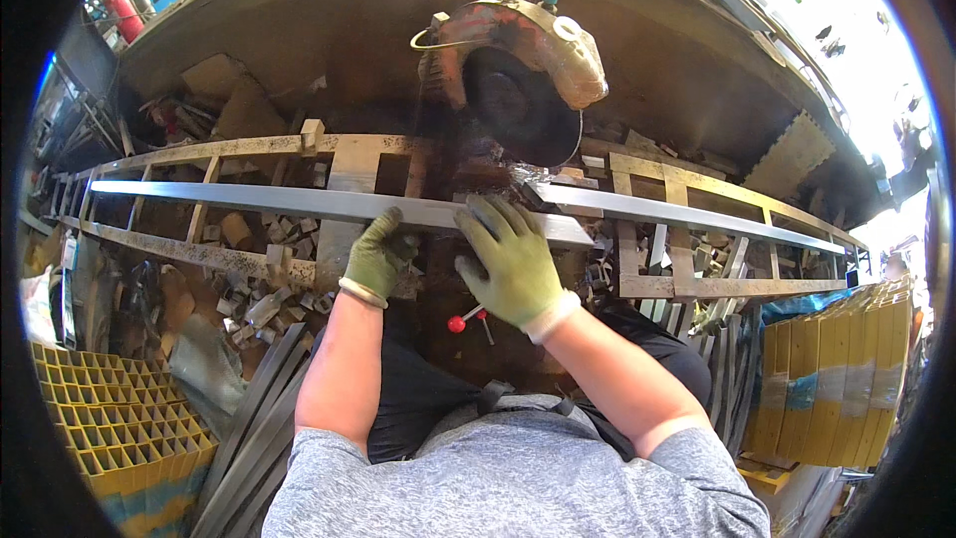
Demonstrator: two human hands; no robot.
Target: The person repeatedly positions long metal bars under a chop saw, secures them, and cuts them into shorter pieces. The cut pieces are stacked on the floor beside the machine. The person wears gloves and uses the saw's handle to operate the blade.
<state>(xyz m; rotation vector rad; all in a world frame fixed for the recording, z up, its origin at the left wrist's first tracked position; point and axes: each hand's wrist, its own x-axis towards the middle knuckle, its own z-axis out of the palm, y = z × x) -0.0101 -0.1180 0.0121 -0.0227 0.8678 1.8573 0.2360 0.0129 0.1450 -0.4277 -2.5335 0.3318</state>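
What worries me from my distant seat is how near the right hand [510, 257] lies to the saw disc [518, 105]: if that hand slid up and away from the body, or a loose glove fingertip caught the rim, it could be hurt, and I can't tell whether the disc is spinning. A second risk, I judge, is the long metal bar [299, 199] swinging or skidding, since the right fingers are only spread across its top, unclenched; the left hand [378, 254] curls at its near edge, but with its underside hidden I can't tell if it truly grasps. Offcuts [284, 234] lying among the slats could also snag a bar pushed low. The bar itself looks straight, silvery and smooth, flat-faced, brightest toward its far left end, with a slanted right end. It lies across the slatted surface [352, 164] on my left and reaches past the right hand, on the near side of the disc, while a similar second bar [687, 212] lies to the right.
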